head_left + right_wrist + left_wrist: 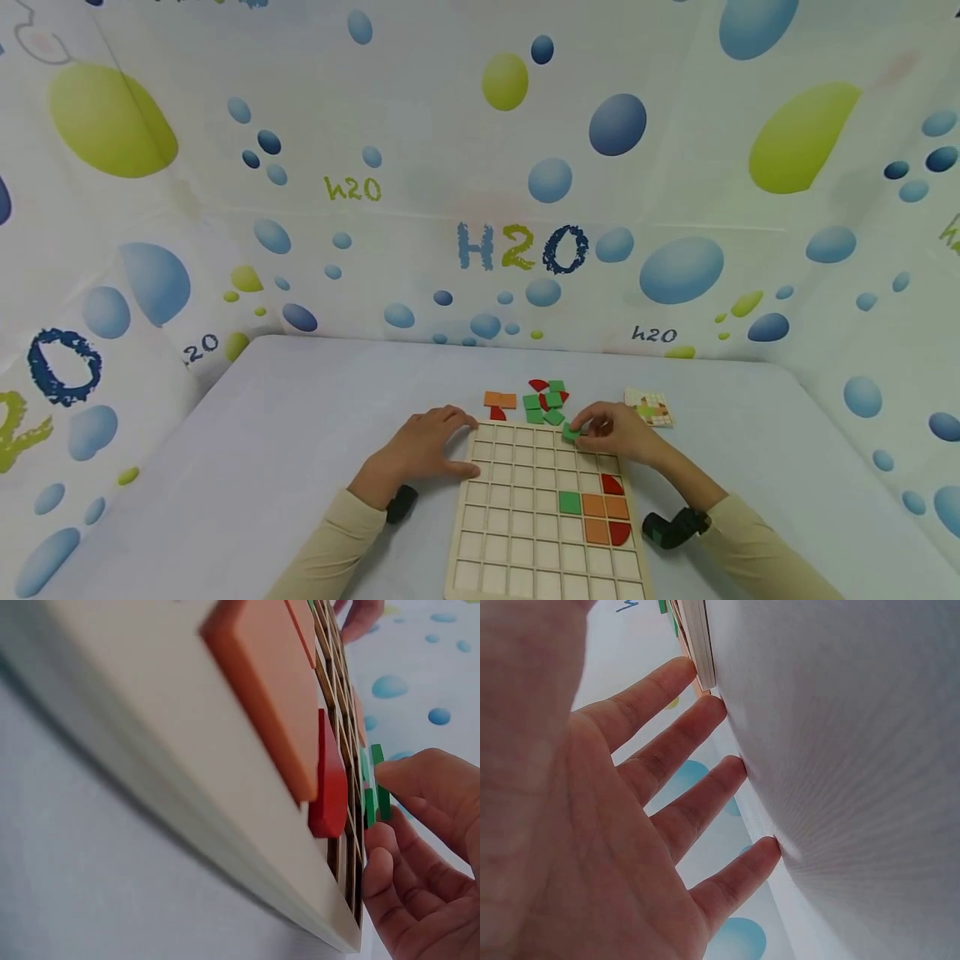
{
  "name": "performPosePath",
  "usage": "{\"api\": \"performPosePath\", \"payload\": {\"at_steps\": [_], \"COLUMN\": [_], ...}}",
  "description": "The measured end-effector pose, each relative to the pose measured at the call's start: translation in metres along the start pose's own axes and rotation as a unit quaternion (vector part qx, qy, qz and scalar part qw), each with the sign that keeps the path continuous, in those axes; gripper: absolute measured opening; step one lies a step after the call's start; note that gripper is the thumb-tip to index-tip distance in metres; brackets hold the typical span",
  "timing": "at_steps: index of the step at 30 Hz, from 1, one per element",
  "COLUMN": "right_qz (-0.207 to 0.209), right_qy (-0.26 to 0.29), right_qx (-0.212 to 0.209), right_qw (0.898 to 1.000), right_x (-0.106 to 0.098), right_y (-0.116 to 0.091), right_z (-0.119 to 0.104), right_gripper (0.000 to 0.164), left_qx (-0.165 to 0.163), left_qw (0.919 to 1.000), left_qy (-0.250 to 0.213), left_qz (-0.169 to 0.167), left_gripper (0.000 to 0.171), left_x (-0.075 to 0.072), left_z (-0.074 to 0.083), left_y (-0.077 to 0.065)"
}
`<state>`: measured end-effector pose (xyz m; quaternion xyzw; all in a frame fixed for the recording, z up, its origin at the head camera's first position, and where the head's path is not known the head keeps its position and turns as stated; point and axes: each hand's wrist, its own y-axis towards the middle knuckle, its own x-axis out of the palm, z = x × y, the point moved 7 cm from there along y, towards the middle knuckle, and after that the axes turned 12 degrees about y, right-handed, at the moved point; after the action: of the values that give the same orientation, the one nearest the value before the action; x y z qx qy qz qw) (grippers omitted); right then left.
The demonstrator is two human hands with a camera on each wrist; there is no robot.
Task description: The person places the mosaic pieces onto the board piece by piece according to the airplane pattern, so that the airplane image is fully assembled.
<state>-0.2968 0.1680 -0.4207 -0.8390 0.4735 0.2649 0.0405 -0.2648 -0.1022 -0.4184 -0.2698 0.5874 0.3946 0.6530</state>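
Note:
A wooden grid board (496,521) lies on the table. My left hand (423,446) rests at its far left corner, fingers spread and thumb on the left edge; in the left wrist view the straight fingers (682,735) reach the board's edge and the tabletop. Between thumb and fingers my right hand (621,433) pinches a green square tile (570,432) over the far row; the right wrist view shows this tile (382,784) on edge. Set in the right part of the grid are a green square (570,502), orange squares (593,506) and two red rounded pieces (619,533).
Beyond the board lie loose green tiles (532,402), red rounded pieces (537,385) and two orange squares (492,399). A small card (651,408) with a coloured grid pattern is at the back right. Behind the table hangs a patterned white sheet (420,250).

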Motion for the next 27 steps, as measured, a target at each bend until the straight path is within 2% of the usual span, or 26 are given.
{"api": "performPosePath", "payload": {"at_steps": [14, 22, 27], "right_qz": [-0.047, -0.065, -0.078], "right_qy": [0.045, 0.048, 0.061], "right_qx": [-0.033, -0.060, -0.062], "right_qw": [0.997, 0.995, 0.993], "right_x": [0.010, 0.013, 0.019], "right_y": [-0.014, -0.019, -0.025], "right_z": [-0.006, -0.011, -0.013], "right_gripper": [0.015, 0.015, 0.016], "left_qx": [0.005, 0.008, 0.011], "left_qw": [1.0000, 0.9999, 0.9999], "left_qy": [-0.004, 0.009, 0.007], "left_qz": [0.007, 0.011, 0.009], "left_gripper": [0.060, 0.060, 0.061], "left_x": [0.000, -0.002, -0.001], "left_z": [0.001, -0.001, -0.001], "left_y": [0.000, -0.001, -0.002]}}
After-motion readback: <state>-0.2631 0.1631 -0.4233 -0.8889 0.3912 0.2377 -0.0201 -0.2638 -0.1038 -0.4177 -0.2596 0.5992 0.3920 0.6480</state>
